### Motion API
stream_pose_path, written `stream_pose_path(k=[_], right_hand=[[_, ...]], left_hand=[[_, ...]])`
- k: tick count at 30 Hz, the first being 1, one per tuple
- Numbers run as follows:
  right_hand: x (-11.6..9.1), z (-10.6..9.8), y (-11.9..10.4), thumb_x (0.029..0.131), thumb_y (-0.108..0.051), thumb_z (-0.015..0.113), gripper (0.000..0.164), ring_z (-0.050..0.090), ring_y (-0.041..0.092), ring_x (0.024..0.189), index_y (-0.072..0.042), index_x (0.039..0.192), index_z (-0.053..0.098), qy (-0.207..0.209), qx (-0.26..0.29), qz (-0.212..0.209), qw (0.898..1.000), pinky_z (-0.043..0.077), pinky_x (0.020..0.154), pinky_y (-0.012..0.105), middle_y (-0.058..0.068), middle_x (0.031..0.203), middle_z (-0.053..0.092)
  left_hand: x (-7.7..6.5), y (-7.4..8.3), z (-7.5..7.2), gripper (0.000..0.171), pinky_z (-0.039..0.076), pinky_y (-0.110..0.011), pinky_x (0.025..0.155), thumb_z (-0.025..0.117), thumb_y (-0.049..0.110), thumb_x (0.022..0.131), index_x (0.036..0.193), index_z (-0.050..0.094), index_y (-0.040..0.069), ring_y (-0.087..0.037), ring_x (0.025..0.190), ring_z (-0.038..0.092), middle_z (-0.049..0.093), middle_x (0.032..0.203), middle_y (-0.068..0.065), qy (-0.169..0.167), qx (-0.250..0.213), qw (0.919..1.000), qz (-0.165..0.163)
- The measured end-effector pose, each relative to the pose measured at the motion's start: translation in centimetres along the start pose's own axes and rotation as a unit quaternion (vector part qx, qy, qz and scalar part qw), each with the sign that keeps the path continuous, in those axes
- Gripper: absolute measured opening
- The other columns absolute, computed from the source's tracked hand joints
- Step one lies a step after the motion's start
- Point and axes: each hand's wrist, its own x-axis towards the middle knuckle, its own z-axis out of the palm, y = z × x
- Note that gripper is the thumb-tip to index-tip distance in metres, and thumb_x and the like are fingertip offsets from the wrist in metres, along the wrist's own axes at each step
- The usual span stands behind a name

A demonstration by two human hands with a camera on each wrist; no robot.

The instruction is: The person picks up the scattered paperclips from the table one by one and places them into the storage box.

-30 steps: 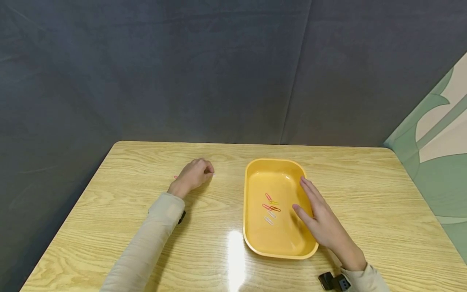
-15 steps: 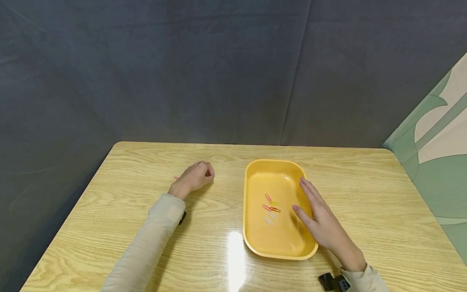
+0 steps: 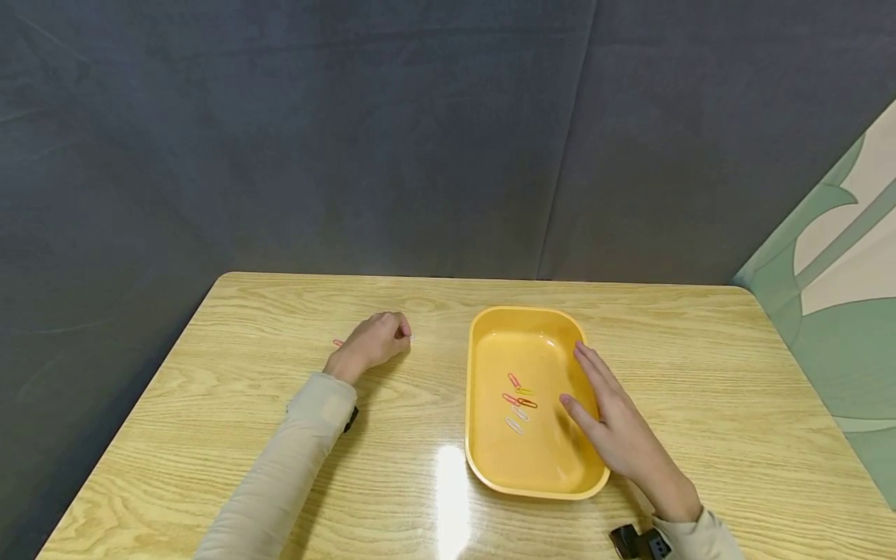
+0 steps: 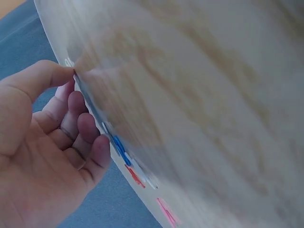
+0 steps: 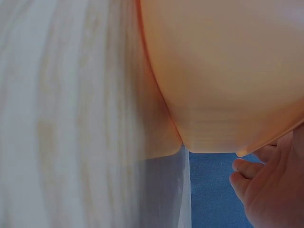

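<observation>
My left hand pinches the end of a white paper clip between thumb and forefinger, low over the table left of the tray. In the left wrist view, blue paper clips, a red paper clip and a pink paper clip lie on the table beyond the curled fingers. The head view mostly hides them behind this hand. My right hand rests with straight fingers and spread thumb over the right rim of a yellow tray. Several paper clips lie inside, including a yellow one.
The wooden table ends at a back edge in front of a dark cloth. A patterned green and cream panel stands at the right. Glare falls on the tabletop near the tray's left side.
The left thumb and forefinger have shifted slightly at the white paper clip, with the hand staying in nearly the same place. The right hand and the tray have not moved.
</observation>
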Motion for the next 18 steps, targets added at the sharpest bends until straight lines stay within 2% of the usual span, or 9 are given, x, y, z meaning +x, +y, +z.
stream_pose_path(k=[8,14,18], right_hand=[[-0.01,-0.09,-0.03,0.102,-0.026,0.055,0.069,0.016,0.045,0.15,-0.002,0.157,0.021,-0.001,0.0,0.003,1.0,0.019,0.115,0.066,0.018,0.165,0.016],[-0.04,-0.1,-0.11,0.101,-0.025,0.056,0.069,0.017,0.046,0.15,-0.003,0.157,0.021,0.0,0.004,0.001,1.0,0.02,0.114,0.067,0.019,0.165,0.016],[0.01,-0.09,-0.04,0.102,-0.025,0.056,0.069,0.016,0.046,0.15,-0.003,0.157,0.021,-0.002,0.001,0.002,1.0,0.019,0.114,0.067,0.019,0.165,0.016]], left_hand=[[-0.03,0.29,-0.13,0.004,0.047,-0.033,0.078,0.063,0.012,0.091,0.093,0.066,0.01,-0.017,0.081,0.054,0.064,0.091,-0.004,-0.016,-0.013,0.9998,-0.005],[-0.27,0.54,-0.26,0.005,0.045,-0.032,0.079,0.064,0.015,0.092,0.095,0.065,0.012,-0.017,0.083,0.053,0.063,0.093,-0.002,-0.036,-0.006,0.9993,-0.004],[-0.43,0.69,-0.28,0.005,0.045,-0.032,0.078,0.062,0.014,0.093,0.095,0.066,0.013,-0.017,0.082,0.052,0.063,0.093,-0.002,-0.035,0.0,0.9994,0.004]])
